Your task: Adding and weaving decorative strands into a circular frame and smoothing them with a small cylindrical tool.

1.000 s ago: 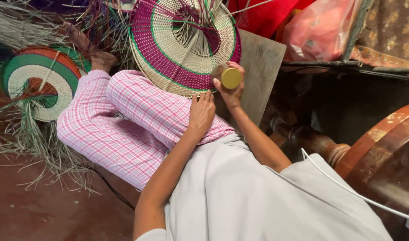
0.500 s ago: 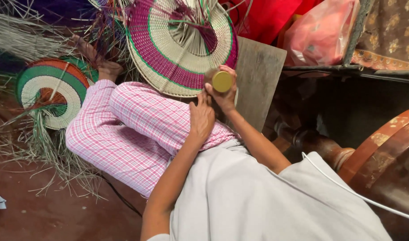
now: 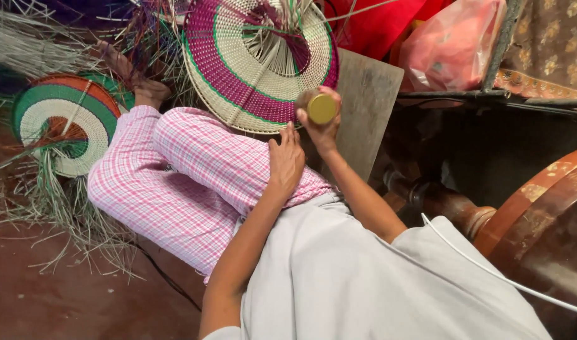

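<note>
The right hand grips a small round yellow-capped jar, fingers wrapped around its body, just beside the rim of the half-woven magenta-and-cream round straw mat propped over the knee. The left hand rests flat, fingers together, on the pink checked trouser leg. The work looks paused at the jar; uncapping would need both hands. Its contents are hidden.

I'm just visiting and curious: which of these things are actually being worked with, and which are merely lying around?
In use: right hand gripping a yellow-ended round object; left hand on the knee; purple-and-cream woven fan.

Lying about: green-orange-white woven fan, loose straw, wooden board, pink plastic bag.
</note>
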